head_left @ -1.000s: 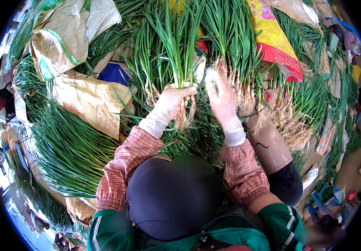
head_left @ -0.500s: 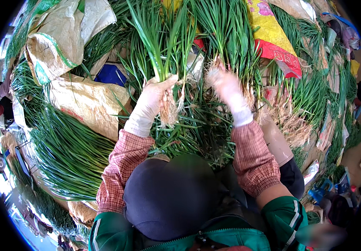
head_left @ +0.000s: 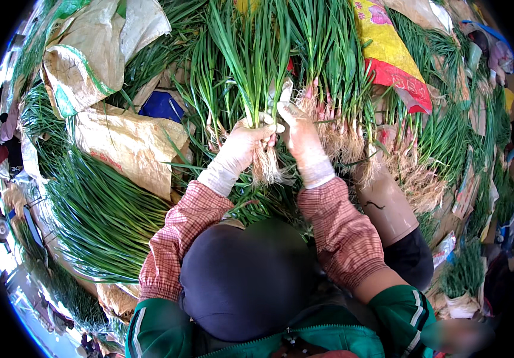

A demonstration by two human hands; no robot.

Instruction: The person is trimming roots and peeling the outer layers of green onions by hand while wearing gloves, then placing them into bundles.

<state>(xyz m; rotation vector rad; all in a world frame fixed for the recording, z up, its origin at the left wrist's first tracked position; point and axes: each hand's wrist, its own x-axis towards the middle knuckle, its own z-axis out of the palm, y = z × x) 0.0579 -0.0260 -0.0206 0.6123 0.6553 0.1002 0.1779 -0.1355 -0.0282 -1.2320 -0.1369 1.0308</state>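
Observation:
My left hand (head_left: 244, 143), in a thin pale glove, is wrapped round a small bunch of green garlic (head_left: 256, 71). Its long leaves point away from me, and pale stringy roots (head_left: 265, 166) hang below the fist. Close against the bunch's right side is my right hand (head_left: 302, 134), also gloved. Its thumb and forefinger are pinched on a green garlic stalk there, with the fingertips partly hidden. Just right of that hand, more rooted green garlic (head_left: 328, 77) lies with reddish stem bases and tangled roots.
A thick pile of neatly aligned green garlic (head_left: 105, 221) lies at left beside a tan woven sack (head_left: 129, 146). Behind it are another pale sack (head_left: 84, 65) and a blue object (head_left: 161, 106). A yellow and red bag (head_left: 394, 59) lies at far right. My knee-high boot (head_left: 385, 206) is at right.
My right hand has come left from the rooted green garlic to the bunch. My left hand has moved right and slightly nearer to me with the bunch, so both hands now meet.

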